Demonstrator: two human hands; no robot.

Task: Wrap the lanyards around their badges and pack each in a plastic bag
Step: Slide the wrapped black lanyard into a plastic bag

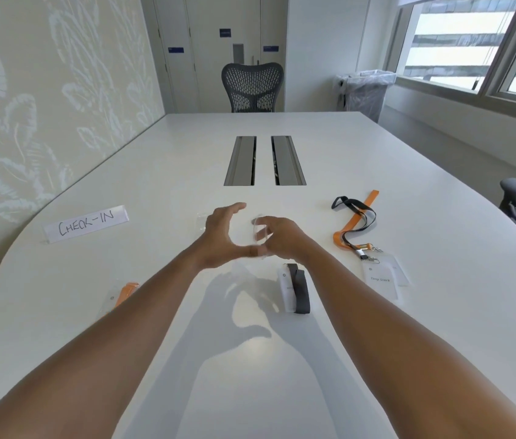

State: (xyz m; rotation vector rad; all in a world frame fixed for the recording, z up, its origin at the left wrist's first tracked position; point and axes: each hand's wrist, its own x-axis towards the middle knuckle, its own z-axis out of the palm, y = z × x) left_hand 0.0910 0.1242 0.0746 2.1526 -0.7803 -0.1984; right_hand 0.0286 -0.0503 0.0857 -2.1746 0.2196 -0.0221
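Both hands (251,236) hold a clear bag (259,231) (blurred) over mid-table (377,359).

The white table (377,359) bears a check-in sign (87,223), wrapped badge (294,291) and loose lanyards (353,223) (orange, black).

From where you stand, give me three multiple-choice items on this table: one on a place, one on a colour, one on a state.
1. Where is the sign?
A. left of the hands
B. right of the hands
C. on the chair

2. What colour lanyard wraps the badge under the right hand?
A. orange
B. dark grey
C. white

3. How are the lanyards at right?
A. wrapped
B. bagged
C. loose, unwrapped

Key: 1 A, it lies near the table's left edge. 2 B, a dark grey band crosses that badge. 3 C, the orange and black straps trail across the table from their badges.
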